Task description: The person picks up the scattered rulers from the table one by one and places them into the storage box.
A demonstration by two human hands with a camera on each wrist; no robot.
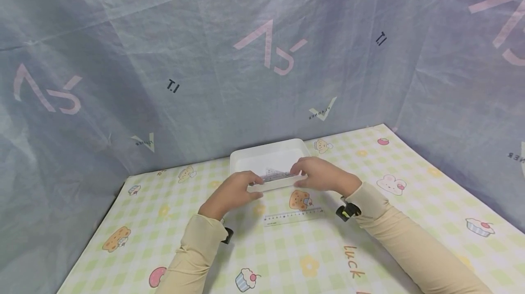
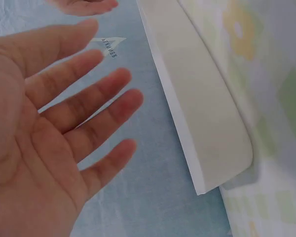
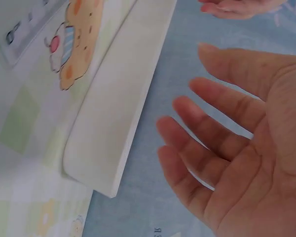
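Hands met over the near edge of a white tray (image 1: 270,157) that sat at the far middle of the checked, cartoon-printed mat (image 1: 164,239), close against the grey-blue cloth backdrop (image 1: 205,57). Furthest left, the left hand (image 1: 231,192) hovered at the tray's near left corner; the left wrist view showed what the head view could not, namely that its fingers (image 2: 89,98) were spread straight and relaxed, grasping nothing, with the tray's outer wall (image 2: 197,98) just beside them and apart from them. From the head, a clear ruler-like piece (image 1: 275,174) lay in the tray between the two hands; neither wrist view caught it. Nearer the person, a second clear ruler (image 1: 293,216) lay flat on the mat, below the tray and between the sleeves. On the right, the right hand (image 1: 317,173) sat at the tray's near right edge; its own wrist view showed the fingers (image 3: 212,128) open and loosely extended, holding nothing, the tray's rounded corner (image 3: 103,148) just beside them. The tray was shallow, rectangular, plain white, with rounded corners and thin walls.
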